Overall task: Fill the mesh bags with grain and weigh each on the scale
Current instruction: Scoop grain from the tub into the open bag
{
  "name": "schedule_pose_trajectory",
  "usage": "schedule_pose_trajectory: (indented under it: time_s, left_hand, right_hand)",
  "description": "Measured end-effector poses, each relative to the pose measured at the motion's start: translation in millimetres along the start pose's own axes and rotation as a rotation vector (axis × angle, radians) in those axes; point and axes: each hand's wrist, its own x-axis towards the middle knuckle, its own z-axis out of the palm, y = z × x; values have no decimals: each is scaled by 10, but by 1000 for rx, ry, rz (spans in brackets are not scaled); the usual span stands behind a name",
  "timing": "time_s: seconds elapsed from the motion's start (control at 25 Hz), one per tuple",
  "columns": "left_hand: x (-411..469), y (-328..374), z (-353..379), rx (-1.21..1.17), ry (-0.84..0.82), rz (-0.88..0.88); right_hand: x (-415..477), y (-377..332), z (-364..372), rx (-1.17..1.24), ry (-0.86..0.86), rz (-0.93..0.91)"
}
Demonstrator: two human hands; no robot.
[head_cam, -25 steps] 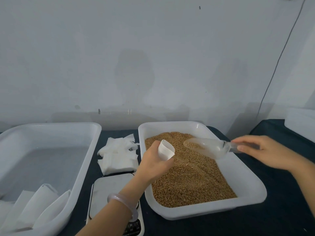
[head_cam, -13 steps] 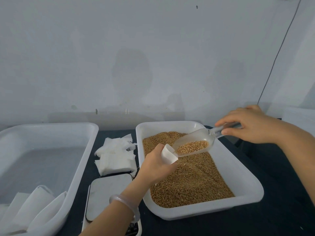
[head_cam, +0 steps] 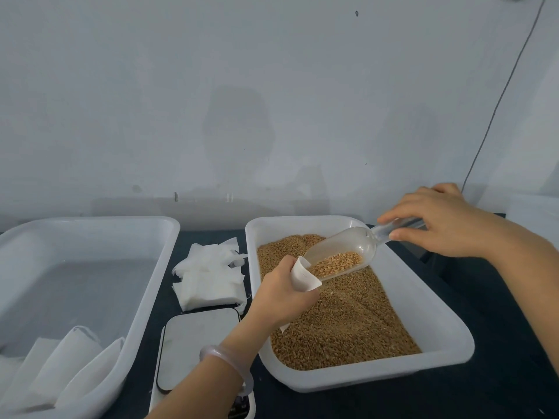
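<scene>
Nearest me, just left of the grain tray (head_cam: 363,381), the scale (head_cam: 196,346) sits bare on the dark desk (head_cam: 484,343); nothing is being weighed yet. Over the tray's left side, my left hand (head_cam: 281,294) has its fingers curled round a small white mesh bag (head_cam: 304,275), mouth turned up. Level with it, left of the tray, lies a heap of spare bags (head_cam: 208,279). The clear plastic scoop (head_cam: 341,249) tilts down with its lip at the bag's mouth and a part-load of grain (head_cam: 335,263) in its bowl. At the tray's far right corner, my right hand (head_cam: 438,225) pinches the scoop's handle between thumb and fingers.

I judge this the filling step. Next I must lift the handle slowly, keeping the bag's mouth wide, or grain spills back into the tray.
</scene>
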Motion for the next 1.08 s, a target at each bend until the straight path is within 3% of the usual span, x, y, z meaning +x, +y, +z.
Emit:
schedule_pose_trajectory:
  time_s: [0.28,0.72,0.96,1.08]
  left_hand:
    - [-15,13,-11,-55,6,-9]
    - [3,59,-60,-314,29,-37]
    - [15,75,-195,-607,-40,-52]
    - [50,139,-378,-675,-34,4]
  right_hand:
    - [-29,-21,27,50,-34,17]
    - [-342,35,515,629,-130,261]
    - [-425,31,718,692,-89,358]
    - [-448,-9,889,572,-186,381]
